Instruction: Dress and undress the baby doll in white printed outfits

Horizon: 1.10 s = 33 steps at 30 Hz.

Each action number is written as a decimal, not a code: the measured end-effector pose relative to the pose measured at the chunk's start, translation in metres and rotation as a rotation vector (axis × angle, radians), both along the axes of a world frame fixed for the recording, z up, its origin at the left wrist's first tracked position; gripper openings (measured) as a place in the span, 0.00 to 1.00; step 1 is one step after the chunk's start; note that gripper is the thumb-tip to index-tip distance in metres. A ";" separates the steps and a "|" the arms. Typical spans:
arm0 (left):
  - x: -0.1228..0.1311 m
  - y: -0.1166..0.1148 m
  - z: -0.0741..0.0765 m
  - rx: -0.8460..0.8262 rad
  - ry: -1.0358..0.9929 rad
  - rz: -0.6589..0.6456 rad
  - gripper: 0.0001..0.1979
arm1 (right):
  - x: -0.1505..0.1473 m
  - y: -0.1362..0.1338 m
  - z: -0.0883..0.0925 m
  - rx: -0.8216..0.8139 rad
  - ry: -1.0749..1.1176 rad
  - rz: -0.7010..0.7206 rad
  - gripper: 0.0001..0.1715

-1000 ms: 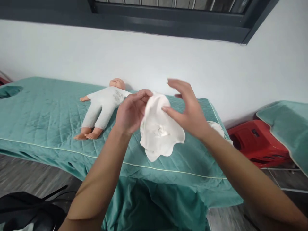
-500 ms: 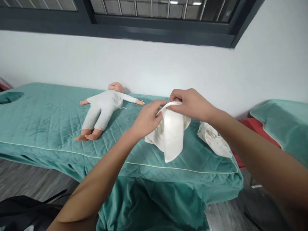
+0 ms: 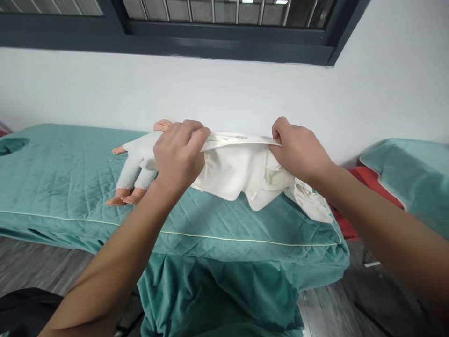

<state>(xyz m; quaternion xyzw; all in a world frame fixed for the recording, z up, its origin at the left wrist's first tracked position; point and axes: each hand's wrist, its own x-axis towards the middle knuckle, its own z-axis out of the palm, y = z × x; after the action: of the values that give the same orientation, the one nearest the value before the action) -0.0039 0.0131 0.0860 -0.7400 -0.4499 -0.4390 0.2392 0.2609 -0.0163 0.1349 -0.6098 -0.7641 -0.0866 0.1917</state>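
Observation:
A small white baby garment (image 3: 229, 171) is stretched wide between my two hands, its upper edge pulled nearly straight. My left hand (image 3: 182, 152) is closed on the left end of that edge. At the other end, my right hand (image 3: 298, 147) pinches the edge between thumb and fingers. The lower part of the cloth hangs down in front of the bed, with uneven flaps. Behind my left hand lies a baby doll (image 3: 135, 161) in a pale suit, on its back. My hand hides part of its body and one arm.
Everything lies on a bed with a green quilted cover (image 3: 63, 178). Another bunched white cloth item (image 3: 312, 201) lies near its right end. Beyond are a red object (image 3: 372, 182) and a green cushion (image 3: 414, 168). A white wall (image 3: 242, 98) with a dark window frame (image 3: 224, 42) stands behind.
My hands have moved apart, the left one leftward and the right one to the right. The garment, bunched and hanging narrow before, is now spread between them. More of the doll is covered.

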 end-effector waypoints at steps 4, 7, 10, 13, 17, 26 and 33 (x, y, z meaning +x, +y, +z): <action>-0.020 0.004 -0.016 -0.117 -0.155 0.014 0.18 | 0.010 -0.003 -0.010 -0.026 -0.127 -0.051 0.18; -0.039 -0.002 -0.034 -0.309 -0.304 -0.045 0.17 | 0.026 -0.008 -0.027 -0.124 -0.058 -0.082 0.21; -0.053 -0.009 -0.041 -0.493 -0.366 -0.043 0.16 | 0.045 -0.008 -0.046 -0.207 0.195 -0.079 0.21; -0.061 -0.004 -0.037 -0.667 -0.222 0.083 0.15 | 0.059 0.005 -0.060 -0.272 0.341 -0.102 0.19; -0.062 0.029 -0.039 -0.809 0.164 0.343 0.15 | 0.062 0.049 -0.079 -0.381 0.281 -0.109 0.19; -0.003 0.070 -0.147 -0.655 0.260 0.212 0.19 | -0.039 0.096 -0.196 -0.124 -0.152 0.057 0.28; 0.033 0.096 -0.189 -0.844 0.165 0.130 0.24 | -0.085 0.106 -0.238 -0.329 0.125 -0.133 0.31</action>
<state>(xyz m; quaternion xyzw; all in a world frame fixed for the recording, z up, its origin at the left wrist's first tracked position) 0.0290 0.1087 -0.1030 -0.7758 -0.6148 -0.1403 -0.0219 0.1757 0.0895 -0.1031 -0.6861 -0.7127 0.0652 0.1306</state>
